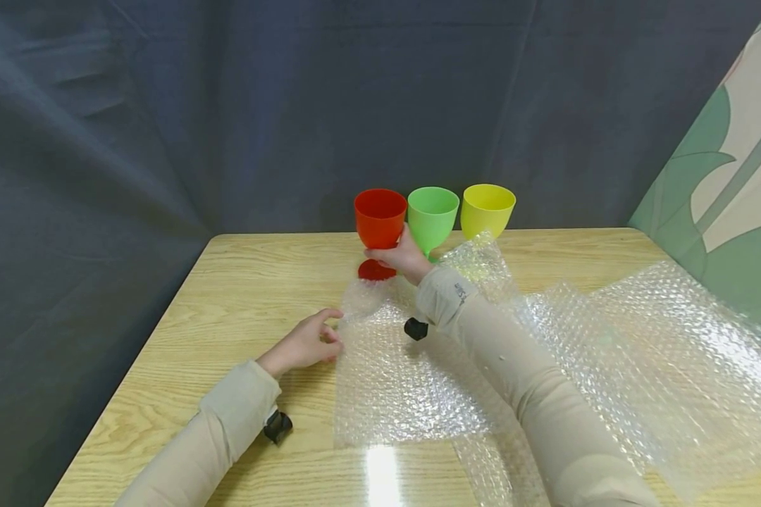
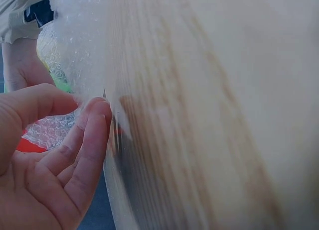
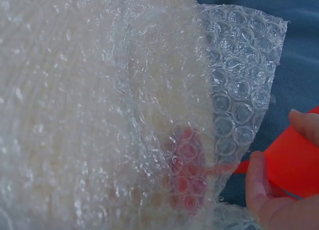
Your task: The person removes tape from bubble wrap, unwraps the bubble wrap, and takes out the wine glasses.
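A red plastic goblet stands upright at the back of the table, its round foot partly seen. My right hand grips it around the lower bowl and stem. In the right wrist view the goblet's foot shows through bubble wrap. My left hand is at the left edge of the bubble wrap sheet in the head view. Its thumb and fingertips pinch that edge in the left wrist view. Immediately right of the red goblet are a green goblet and a yellow goblet.
More bubble wrap spreads over the right side of the wooden table. One piece rises in front of the yellow goblet. A dark curtain hangs behind, and a leaf-patterned cloth is at the right.
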Available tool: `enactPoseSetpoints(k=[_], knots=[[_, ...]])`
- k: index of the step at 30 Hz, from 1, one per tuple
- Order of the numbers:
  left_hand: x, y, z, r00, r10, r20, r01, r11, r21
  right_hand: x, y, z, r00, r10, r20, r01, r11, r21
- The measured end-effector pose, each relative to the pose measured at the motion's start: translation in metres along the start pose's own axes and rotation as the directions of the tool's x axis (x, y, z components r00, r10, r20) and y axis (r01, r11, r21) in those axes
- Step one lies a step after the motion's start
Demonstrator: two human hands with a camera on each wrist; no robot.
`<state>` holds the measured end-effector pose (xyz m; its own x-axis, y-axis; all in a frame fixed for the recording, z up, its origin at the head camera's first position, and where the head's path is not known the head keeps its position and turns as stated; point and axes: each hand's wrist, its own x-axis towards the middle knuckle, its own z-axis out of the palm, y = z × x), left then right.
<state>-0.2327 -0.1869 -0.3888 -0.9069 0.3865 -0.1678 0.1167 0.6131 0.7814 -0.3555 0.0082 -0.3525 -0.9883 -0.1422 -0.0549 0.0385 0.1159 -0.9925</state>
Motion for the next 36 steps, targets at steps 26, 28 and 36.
enactPoseSetpoints(k=[26,28,36], knots=[[0.0008,0.0006,0.0028,1.000,-0.009,-0.014,0.009,1.000,-0.003,0.0054,0.0044,0.0038,0.999,0.025,-0.046,-0.027,0.998,-0.061],[0.0007,0.0007,0.0028,1.000,-0.011,-0.013,0.011,1.000,-0.006,0.0058,0.0045,0.0044,0.998,0.031,-0.046,-0.033,0.998,-0.055],[0.0006,-0.0002,0.0030,1.000,-0.002,-0.014,0.002,1.000,-0.005,0.0073,0.0042,0.0072,0.999,0.035,-0.035,-0.036,0.999,-0.007]])
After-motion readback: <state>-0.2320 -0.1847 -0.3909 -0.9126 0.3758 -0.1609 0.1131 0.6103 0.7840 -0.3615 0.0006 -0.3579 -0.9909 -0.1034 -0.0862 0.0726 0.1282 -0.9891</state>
